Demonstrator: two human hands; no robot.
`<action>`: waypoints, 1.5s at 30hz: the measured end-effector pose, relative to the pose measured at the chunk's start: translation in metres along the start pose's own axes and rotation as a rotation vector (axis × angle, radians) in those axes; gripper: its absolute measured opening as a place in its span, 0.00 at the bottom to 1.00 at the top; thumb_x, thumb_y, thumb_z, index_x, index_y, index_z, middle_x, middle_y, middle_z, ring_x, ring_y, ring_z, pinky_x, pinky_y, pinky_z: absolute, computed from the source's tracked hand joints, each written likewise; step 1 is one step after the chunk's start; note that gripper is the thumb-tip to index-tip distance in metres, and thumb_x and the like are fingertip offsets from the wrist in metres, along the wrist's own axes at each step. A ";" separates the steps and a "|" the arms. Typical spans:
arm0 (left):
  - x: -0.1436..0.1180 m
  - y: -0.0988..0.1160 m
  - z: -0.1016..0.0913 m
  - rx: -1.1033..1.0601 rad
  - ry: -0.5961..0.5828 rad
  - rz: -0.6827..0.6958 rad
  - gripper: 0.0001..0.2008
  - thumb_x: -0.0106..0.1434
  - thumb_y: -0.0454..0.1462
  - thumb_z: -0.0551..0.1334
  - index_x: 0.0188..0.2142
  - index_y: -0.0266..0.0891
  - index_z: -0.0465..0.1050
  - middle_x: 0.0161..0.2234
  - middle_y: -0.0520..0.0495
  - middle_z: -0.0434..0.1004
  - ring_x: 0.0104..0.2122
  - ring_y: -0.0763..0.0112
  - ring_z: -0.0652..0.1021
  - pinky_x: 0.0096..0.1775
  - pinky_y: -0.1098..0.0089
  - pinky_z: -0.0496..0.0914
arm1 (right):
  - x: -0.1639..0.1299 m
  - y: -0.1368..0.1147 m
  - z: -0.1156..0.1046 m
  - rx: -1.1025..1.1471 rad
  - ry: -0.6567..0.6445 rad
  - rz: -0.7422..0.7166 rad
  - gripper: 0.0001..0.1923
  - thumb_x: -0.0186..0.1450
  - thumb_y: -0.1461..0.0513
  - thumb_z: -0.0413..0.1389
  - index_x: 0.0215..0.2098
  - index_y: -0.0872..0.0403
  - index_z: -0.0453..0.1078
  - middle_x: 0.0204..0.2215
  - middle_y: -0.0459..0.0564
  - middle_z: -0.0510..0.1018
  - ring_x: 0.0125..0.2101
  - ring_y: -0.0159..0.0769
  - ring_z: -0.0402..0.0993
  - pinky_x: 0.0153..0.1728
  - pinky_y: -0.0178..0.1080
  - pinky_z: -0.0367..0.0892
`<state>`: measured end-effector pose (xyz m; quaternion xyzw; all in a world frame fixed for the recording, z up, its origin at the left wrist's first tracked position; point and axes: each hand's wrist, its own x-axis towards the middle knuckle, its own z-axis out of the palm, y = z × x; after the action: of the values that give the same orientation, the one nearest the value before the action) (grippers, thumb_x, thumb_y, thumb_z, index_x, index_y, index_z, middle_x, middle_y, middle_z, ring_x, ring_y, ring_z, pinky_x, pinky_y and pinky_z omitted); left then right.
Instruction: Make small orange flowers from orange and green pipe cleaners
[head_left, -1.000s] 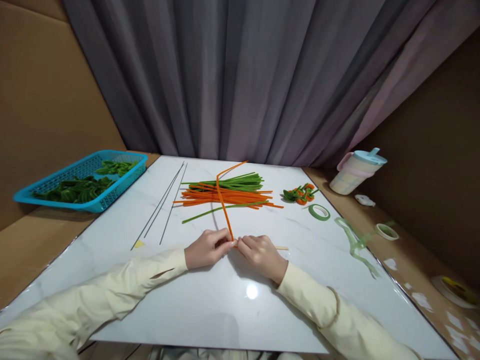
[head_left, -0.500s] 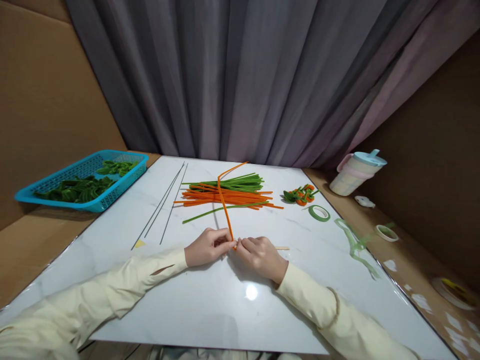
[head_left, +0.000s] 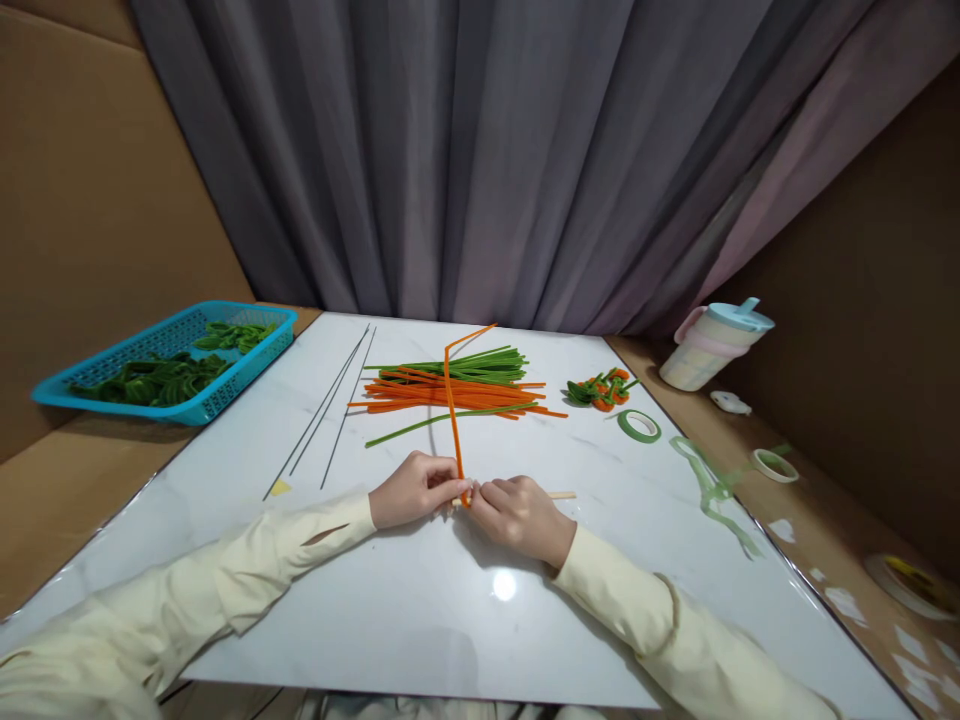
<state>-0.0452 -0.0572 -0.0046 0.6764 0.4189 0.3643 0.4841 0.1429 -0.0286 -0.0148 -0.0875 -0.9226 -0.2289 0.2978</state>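
My left hand [head_left: 414, 488] and my right hand [head_left: 517, 515] meet over the white table [head_left: 450, 610], fingertips together. Both pinch the lower end of a bent orange pipe cleaner [head_left: 452, 410] that rises away from me, wrapped at a thin wooden stick [head_left: 562, 495]. The stick lies flat and pokes out to the right of my right hand. Behind my hands lies a pile of orange pipe cleaners [head_left: 465, 393] and green pipe cleaners [head_left: 480, 362].
A blue basket [head_left: 161, 360] with green bent pieces stands at the left. Thin wires [head_left: 330, 400] lie on the table. Small orange and green pieces [head_left: 600, 388], green tape rolls [head_left: 639, 425], a loose tape strip [head_left: 712, 490] and a lidded cup [head_left: 712, 342] sit at the right.
The standing orange pipe cleaner has tilted slightly to the right and its lower end has turned around the stick. My hands stay in place.
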 end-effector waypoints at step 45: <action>-0.010 -0.001 0.011 0.697 0.263 0.703 0.06 0.63 0.32 0.56 0.39 0.35 0.70 0.35 0.40 0.77 0.34 0.66 0.76 0.36 0.68 0.73 | -0.001 0.001 0.001 -0.038 0.009 0.143 0.14 0.67 0.70 0.42 0.26 0.57 0.62 0.17 0.44 0.63 0.17 0.29 0.60 0.19 0.36 0.46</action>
<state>-0.0390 -0.0702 -0.0093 0.8460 0.3202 0.4259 0.0210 0.1437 -0.0274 -0.0156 -0.1578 -0.9083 -0.2247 0.3157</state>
